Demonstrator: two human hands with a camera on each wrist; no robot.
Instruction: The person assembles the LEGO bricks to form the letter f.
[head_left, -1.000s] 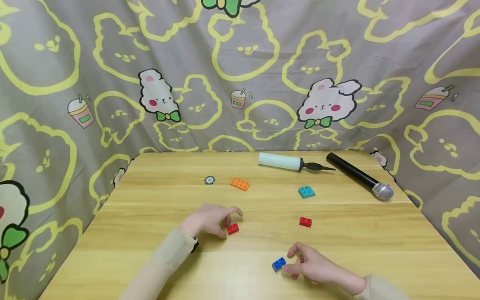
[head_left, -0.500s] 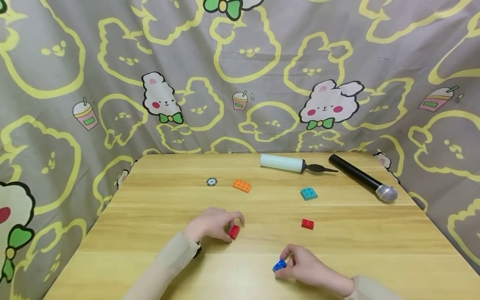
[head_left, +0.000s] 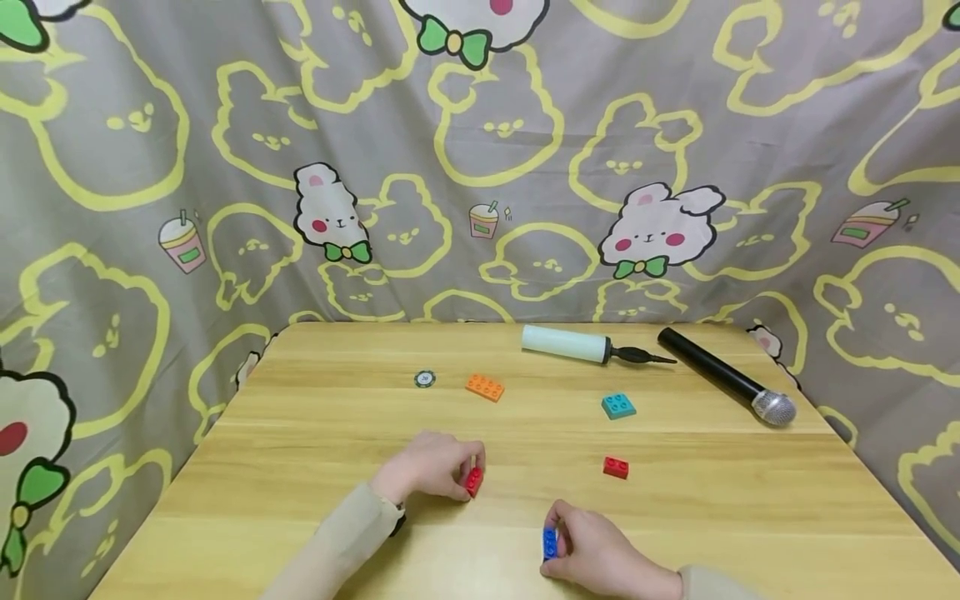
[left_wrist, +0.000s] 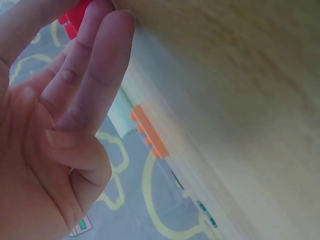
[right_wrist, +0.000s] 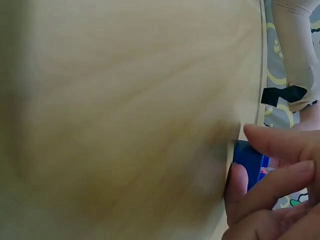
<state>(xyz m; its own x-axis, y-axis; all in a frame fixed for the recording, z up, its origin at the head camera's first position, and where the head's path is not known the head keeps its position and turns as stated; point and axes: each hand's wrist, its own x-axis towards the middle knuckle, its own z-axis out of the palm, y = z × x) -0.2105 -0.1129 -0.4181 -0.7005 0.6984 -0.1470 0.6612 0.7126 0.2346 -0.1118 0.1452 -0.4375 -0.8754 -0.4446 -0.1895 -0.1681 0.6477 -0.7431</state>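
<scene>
Near the middle of the table, my left hand (head_left: 431,467) pinches a small red toy brick (head_left: 473,481) between thumb and fingers. The left wrist view catches only part of this red brick (left_wrist: 74,22) at its top edge, beyond the fingers. Closer to the front, my right hand (head_left: 600,548) grips a blue toy brick (head_left: 550,544), its studs turned upward. In the right wrist view the thumb and fingers stand on either side of the blue brick (right_wrist: 247,162), partly covering it. Both bricks are at or near the tabletop.
A second red brick (head_left: 616,467) lies right of centre, with a teal brick (head_left: 618,406) behind it. Farther back are an orange brick (head_left: 485,387) and a round chip (head_left: 424,379). A hand pump (head_left: 566,343) and a microphone (head_left: 723,375) lie along the back right.
My right hand has closed on the blue brick, which has turned and shifted slightly. The left fingers have closed on the red brick and turned it. The head view has tilted up a little.
</scene>
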